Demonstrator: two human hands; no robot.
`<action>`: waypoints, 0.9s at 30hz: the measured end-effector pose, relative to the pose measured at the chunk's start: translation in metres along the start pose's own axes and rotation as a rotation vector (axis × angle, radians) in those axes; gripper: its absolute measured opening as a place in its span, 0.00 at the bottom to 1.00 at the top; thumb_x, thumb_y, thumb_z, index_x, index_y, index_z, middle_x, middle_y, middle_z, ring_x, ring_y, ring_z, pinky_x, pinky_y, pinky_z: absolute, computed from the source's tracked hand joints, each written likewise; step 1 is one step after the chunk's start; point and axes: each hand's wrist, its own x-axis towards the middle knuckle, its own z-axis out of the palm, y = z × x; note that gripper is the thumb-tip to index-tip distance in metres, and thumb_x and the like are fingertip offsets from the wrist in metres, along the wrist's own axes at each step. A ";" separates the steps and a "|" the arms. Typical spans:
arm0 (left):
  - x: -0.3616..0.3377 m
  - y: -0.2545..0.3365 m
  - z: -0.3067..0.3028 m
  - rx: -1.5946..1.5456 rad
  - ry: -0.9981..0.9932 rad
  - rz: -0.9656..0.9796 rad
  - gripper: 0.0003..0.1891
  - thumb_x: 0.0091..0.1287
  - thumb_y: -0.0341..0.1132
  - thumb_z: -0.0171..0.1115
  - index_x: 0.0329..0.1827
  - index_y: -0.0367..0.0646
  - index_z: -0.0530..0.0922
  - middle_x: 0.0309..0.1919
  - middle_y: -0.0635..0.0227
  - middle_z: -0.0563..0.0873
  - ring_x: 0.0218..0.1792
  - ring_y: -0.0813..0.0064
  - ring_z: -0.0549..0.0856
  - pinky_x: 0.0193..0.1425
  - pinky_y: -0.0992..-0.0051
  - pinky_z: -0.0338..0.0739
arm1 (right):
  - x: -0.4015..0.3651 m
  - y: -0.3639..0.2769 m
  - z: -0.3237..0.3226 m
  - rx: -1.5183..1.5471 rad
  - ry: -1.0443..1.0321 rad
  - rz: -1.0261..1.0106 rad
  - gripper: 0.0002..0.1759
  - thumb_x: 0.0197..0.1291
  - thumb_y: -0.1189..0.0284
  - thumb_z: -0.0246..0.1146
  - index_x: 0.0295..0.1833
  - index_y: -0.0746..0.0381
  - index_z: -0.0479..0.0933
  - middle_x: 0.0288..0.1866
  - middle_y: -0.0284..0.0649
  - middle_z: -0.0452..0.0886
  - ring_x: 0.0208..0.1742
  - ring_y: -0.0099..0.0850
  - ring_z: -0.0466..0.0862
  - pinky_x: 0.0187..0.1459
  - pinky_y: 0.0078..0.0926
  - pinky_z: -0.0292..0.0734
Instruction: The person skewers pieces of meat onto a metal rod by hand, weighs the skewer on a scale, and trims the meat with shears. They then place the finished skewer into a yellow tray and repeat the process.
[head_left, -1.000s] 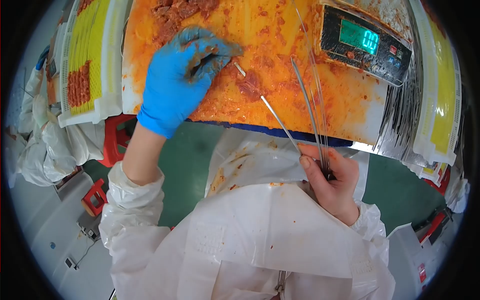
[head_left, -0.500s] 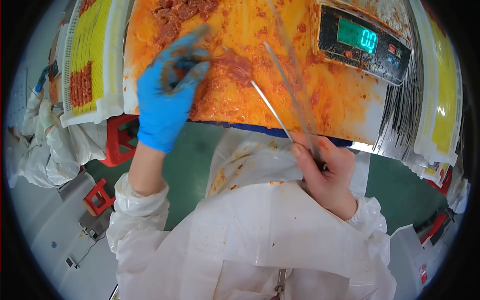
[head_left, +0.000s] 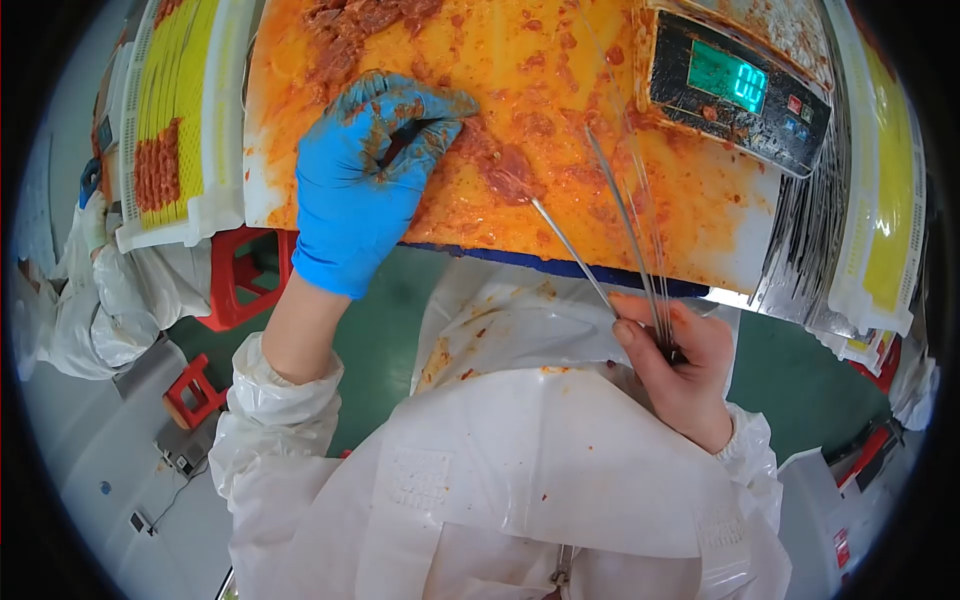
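My left hand [head_left: 375, 160], in a sauce-smeared blue glove, pinches the far end of a meat piece [head_left: 510, 178]. That meat is threaded on the tip of a thin metal skewer [head_left: 570, 245]. My bare right hand [head_left: 680, 365] grips this skewer's lower end between thumb and finger. Several more bare metal skewers [head_left: 632, 220] stick out of the same hand, fanned toward the board. Beneath lies an orange, sauce-covered cutting board [head_left: 600, 235]. A pile of raw marinated meat [head_left: 350, 35] lies on it beyond my left hand.
A digital scale [head_left: 740, 95] reading 0.0 stands at the board's right. Many loose metal skewers [head_left: 805, 225] lie beside it. A yellow-and-white tray [head_left: 180, 110] at left holds meat skewers; another yellow tray [head_left: 885, 180] is far right. Red stools [head_left: 240, 280] and a co-worker's sleeve [head_left: 115, 310] show at left.
My left hand has moved right and its fingers have closed on the meat at the skewer's tip. My right hand has shifted slightly right and down with the skewers.
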 end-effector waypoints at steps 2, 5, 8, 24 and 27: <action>0.001 0.002 0.000 0.088 0.009 0.076 0.08 0.59 0.15 0.63 0.39 0.34 0.82 0.44 0.66 0.79 0.46 0.75 0.81 0.51 0.77 0.80 | -0.002 0.001 -0.001 -0.033 0.010 0.001 0.12 0.57 0.78 0.66 0.47 0.63 0.82 0.21 0.41 0.78 0.18 0.25 0.78 0.24 0.22 0.71; -0.004 -0.007 0.007 -0.058 0.055 0.073 0.08 0.59 0.16 0.64 0.40 0.34 0.82 0.45 0.66 0.79 0.45 0.75 0.81 0.50 0.78 0.79 | 0.016 -0.015 0.012 -0.152 0.023 -0.094 0.11 0.56 0.78 0.67 0.46 0.63 0.81 0.21 0.42 0.77 0.18 0.26 0.78 0.24 0.23 0.71; -0.003 -0.008 -0.001 -0.165 0.006 -0.057 0.07 0.60 0.20 0.64 0.41 0.35 0.83 0.42 0.68 0.82 0.43 0.78 0.81 0.48 0.79 0.77 | 0.032 -0.013 0.029 -0.137 0.083 -0.182 0.10 0.55 0.78 0.67 0.44 0.64 0.81 0.20 0.42 0.77 0.18 0.26 0.77 0.23 0.22 0.70; 0.033 -0.006 -0.003 -0.117 0.039 0.071 0.08 0.59 0.20 0.65 0.41 0.36 0.82 0.37 0.67 0.84 0.35 0.76 0.81 0.40 0.79 0.77 | 0.004 -0.008 -0.002 0.028 0.018 0.099 0.11 0.58 0.80 0.65 0.48 0.65 0.82 0.23 0.34 0.82 0.21 0.18 0.79 0.25 0.14 0.72; 0.021 -0.002 0.000 -0.179 0.048 -0.024 0.07 0.59 0.19 0.64 0.40 0.35 0.82 0.38 0.66 0.84 0.38 0.75 0.82 0.41 0.79 0.78 | -0.003 -0.006 -0.008 0.021 0.031 0.038 0.11 0.58 0.80 0.65 0.47 0.65 0.82 0.22 0.35 0.80 0.20 0.17 0.77 0.24 0.15 0.70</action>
